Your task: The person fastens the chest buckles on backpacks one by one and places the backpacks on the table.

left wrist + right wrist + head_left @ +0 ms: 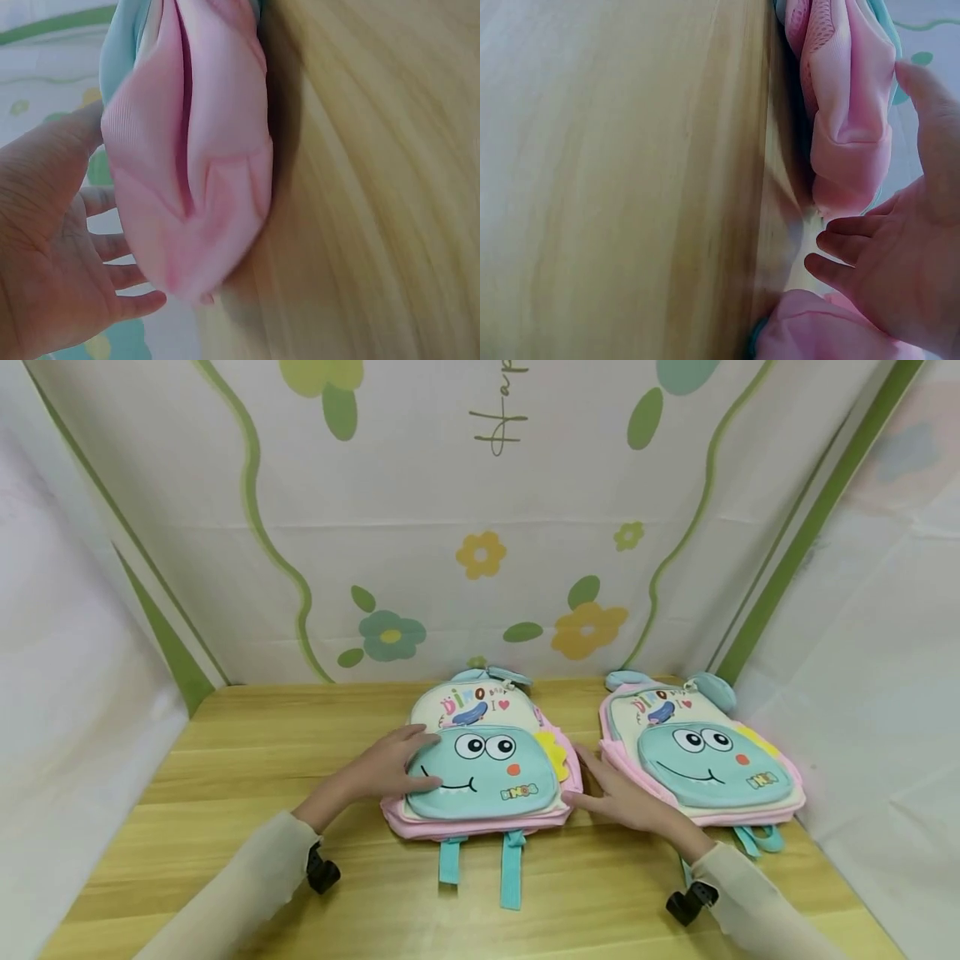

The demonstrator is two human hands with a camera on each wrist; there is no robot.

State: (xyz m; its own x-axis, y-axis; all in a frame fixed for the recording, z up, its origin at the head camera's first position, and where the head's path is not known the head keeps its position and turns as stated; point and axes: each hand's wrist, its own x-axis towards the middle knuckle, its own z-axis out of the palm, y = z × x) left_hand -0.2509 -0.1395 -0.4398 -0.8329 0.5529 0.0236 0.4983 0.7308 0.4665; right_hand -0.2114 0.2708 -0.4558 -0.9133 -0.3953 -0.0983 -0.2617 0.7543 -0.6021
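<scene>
The backpack [487,768] lay face-up on the table [262,760], just left of the twin backpack [705,768]. We saw the left hand [386,766] at its outer edge and the right hand [622,799] at the edge nearest the twin backpack, fingers spread, uncurled, perhaps to steady it.

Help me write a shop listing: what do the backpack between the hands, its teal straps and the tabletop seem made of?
Backpack: soft matte fabric, perhaps polyester; its pink side creases and shows fine ribbing.
Teal straps: likely webbing, matte, given their flat ribbon shape; weave unclear.
Tabletop: wood or wood-look laminate, satin; grain shows.
</scene>
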